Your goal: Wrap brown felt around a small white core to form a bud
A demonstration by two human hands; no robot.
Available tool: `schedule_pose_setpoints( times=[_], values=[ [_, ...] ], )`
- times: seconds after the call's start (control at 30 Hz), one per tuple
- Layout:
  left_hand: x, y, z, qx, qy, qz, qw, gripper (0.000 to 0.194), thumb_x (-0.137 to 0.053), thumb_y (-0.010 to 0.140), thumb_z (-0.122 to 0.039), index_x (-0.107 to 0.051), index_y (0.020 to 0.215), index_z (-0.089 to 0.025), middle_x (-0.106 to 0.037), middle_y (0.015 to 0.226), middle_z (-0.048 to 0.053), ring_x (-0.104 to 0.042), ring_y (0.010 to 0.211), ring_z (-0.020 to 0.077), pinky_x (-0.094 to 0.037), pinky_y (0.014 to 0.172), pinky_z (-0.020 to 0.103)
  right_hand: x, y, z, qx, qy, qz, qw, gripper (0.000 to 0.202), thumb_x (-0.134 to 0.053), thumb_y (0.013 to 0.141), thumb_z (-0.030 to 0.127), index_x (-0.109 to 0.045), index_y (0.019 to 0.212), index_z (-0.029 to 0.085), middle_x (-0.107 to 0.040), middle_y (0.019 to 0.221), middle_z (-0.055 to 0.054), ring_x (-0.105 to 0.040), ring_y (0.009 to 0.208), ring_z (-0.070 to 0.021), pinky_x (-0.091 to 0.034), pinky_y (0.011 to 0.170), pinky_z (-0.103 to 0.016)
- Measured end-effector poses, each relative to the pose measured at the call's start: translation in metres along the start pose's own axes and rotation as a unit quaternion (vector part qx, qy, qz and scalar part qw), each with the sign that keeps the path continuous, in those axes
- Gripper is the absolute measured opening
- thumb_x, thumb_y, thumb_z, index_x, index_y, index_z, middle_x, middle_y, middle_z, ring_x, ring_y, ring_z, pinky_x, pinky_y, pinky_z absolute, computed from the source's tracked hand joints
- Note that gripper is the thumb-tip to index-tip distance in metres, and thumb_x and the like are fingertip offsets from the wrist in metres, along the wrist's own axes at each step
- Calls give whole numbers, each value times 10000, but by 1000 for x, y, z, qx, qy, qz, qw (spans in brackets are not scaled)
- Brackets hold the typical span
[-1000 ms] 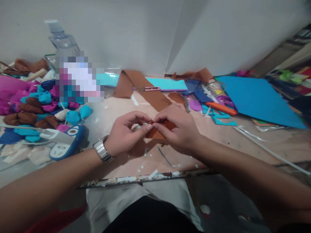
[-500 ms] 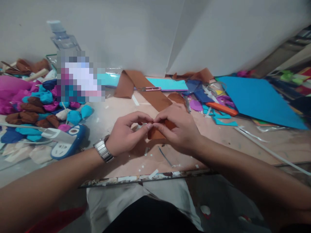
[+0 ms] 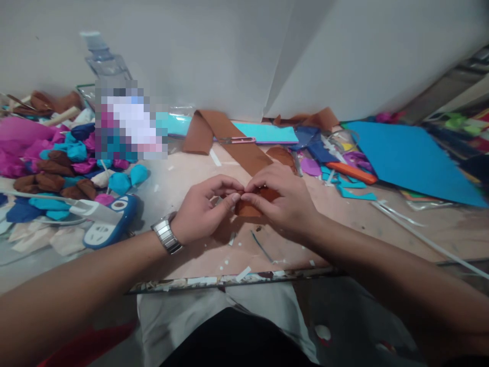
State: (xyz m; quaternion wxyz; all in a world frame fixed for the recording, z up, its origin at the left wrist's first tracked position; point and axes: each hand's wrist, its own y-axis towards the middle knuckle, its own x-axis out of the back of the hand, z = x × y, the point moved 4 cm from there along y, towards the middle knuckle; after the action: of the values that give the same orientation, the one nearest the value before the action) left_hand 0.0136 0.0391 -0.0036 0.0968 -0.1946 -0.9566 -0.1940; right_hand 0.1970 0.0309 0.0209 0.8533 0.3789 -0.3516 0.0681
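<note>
A small piece of brown paper (image 3: 248,208) is pinched between both hands over the front middle of the table. My left hand (image 3: 204,206), with a metal watch on its wrist, closes thumb and fingers on the paper's left edge. My right hand (image 3: 284,201) grips the same piece from the right and covers part of it. Just behind the hands lies a long brown paper strip (image 3: 229,135), folded over at its left end. Pink-handled thread snips (image 3: 239,140) rest on that strip.
Crumpled coloured paper balls (image 3: 72,148) and a blue-and-white power socket (image 3: 110,224) lie left. An orange cutter (image 3: 351,173) and a blue sheet (image 3: 416,158) lie right. A clear bottle (image 3: 109,63) stands at the back by the white wall. Paper scraps litter the table (image 3: 183,260).
The view has shifted slightly, so things sit a little further right. Both hands keep their pinch on the brown paper, with only small finger movement.
</note>
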Motion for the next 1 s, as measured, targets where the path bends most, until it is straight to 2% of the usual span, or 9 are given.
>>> schedule_pose_setpoints(
  times=[0.1, 0.2, 0.4, 0.53, 0.67, 0.73, 0.83, 1.0],
  values=[
    [-1, -2, 1, -3, -7, 16, 1000, 269, -658, 971, -271, -623, 1222, -179, -720, 1220, 116, -739, 1090, 212, -594, 943, 320, -1, 1, 1, -5, 9, 5, 1000, 159, -785, 900, 367, -717, 931, 226, -745, 893, -18, -654, 870, -200, -432, 838, -373],
    [-2, -3, 1, -7, -6, 33, 999, 367, -616, 989, -247, -540, 1344, -192, -703, 1260, 134, -735, 1105, 224, -587, 967, 361, -2, 1, 1, 1, 16, 13, 1000, 152, -777, 907, 351, -729, 985, 230, -733, 913, -24, -647, 884, -202, -450, 836, -371],
    [-4, -4, -1, -5, -13, 35, 999, 463, -616, 955, -183, -488, 1399, -211, -674, 1303, 139, -718, 1122, 225, -580, 939, 352, -4, 0, 1, 26, 11, 17, 999, 111, -727, 943, 295, -758, 1042, 257, -706, 947, -37, -641, 913, -210, -478, 847, -384],
    [-8, -4, 0, 3, -11, 63, 998, 560, -681, 894, -165, -461, 1408, -200, -725, 1160, 113, -713, 1069, 223, -561, 914, 349, -3, -1, 2, 27, 29, 14, 999, 75, -723, 944, 285, -722, 1004, 241, -713, 974, -36, -643, 948, -214, -477, 877, -386],
    [-9, -5, 3, 26, 26, 70, 997, 510, -676, 891, -194, -501, 1370, -197, -708, 970, 55, -687, 831, 172, -557, 755, 303, -2, -1, 4, 26, 30, 18, 999, 78, -712, 952, 301, -691, 969, 227, -715, 956, -33, -639, 939, -212, -465, 876, -382],
    [-10, -4, 4, 32, 38, 68, 996, 489, -673, 885, -200, -517, 1349, -194, -693, 913, 37, -670, 774, 159, -545, 711, 284, -2, -1, 5, 25, 23, 15, 999, 87, -698, 962, 316, -683, 963, 230, -715, 951, -33, -637, 934, -214, -459, 872, -383],
    [-10, -4, 6, 41, 63, 67, 995, 499, -696, 865, -226, -537, 1337, -189, -691, 886, 34, -671, 766, 167, -544, 708, 289, -1, -1, 5, 20, 17, 10, 1000, 104, -690, 968, 338, -683, 956, 234, -713, 942, -30, -637, 926, -213, -449, 875, -385],
    [-10, -6, 7, 34, 90, 74, 993, 478, -715, 848, -253, -577, 1301, -191, -719, 960, 69, -688, 797, 190, -555, 733, 316, -1, -1, 5, 15, 23, 2, 1000, 119, -703, 960, 350, -686, 937, 234, -708, 919, -24, -639, 905, -207, -447, 864, -379]
  ],
)
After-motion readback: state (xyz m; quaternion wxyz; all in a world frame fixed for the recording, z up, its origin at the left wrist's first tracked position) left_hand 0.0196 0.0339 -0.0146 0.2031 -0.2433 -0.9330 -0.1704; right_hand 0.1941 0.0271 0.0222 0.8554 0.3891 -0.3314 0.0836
